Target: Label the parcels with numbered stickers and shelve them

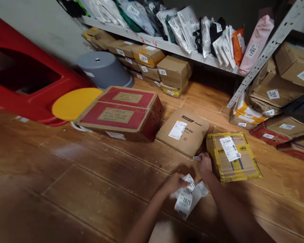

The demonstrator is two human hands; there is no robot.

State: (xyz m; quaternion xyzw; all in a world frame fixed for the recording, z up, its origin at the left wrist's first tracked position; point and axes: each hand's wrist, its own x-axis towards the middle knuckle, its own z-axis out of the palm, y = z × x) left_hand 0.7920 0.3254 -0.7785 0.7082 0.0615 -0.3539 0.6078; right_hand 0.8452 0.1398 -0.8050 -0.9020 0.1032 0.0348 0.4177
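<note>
- Left hand pinches a strip of numbered stickers low over the wooden floor; "1025" reads clearly, while the lowest number is curled under and hard to read.
- Right hand, just left of the yellow-taped parcel, nips one small sticker at its fingertips; its print is too small to read.
- Flat brown parcel lies left of the yellow-taped one.
- Both forearms run off the bottom edge.

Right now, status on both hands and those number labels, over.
Left hand grips strip of number labels. Right hand pinches one small label beside yellow-taped box. Brown flat parcel just ahead, apart.
</note>
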